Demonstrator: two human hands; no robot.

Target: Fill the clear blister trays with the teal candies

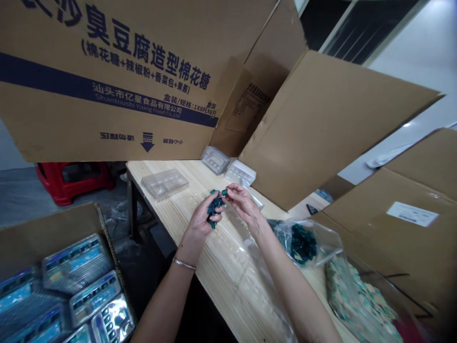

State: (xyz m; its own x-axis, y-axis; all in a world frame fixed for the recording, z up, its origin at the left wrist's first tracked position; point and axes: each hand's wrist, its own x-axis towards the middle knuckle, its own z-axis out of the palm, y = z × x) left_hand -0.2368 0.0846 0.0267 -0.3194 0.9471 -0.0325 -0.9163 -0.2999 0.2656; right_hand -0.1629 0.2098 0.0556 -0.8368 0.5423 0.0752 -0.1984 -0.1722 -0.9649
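In the head view, the left hand (202,226) curls around a clump of dark teal plastic pieces (215,208) above the pale wooden desk (171,224) — the right hand (244,205) pinches 1 piece at its fingertips. A clear plastic bag (303,244) of similar pieces lies just beside; a clear plastic tray (164,183) sits farther up.

Bare arms, one thin bangle (184,263)
The left forearm (166,305) and right forearm (289,281) show bare down to the frame's lower edge, as do the left hand (202,224) and right hand (244,205); the silver-coloured bangle circles the left wrist.
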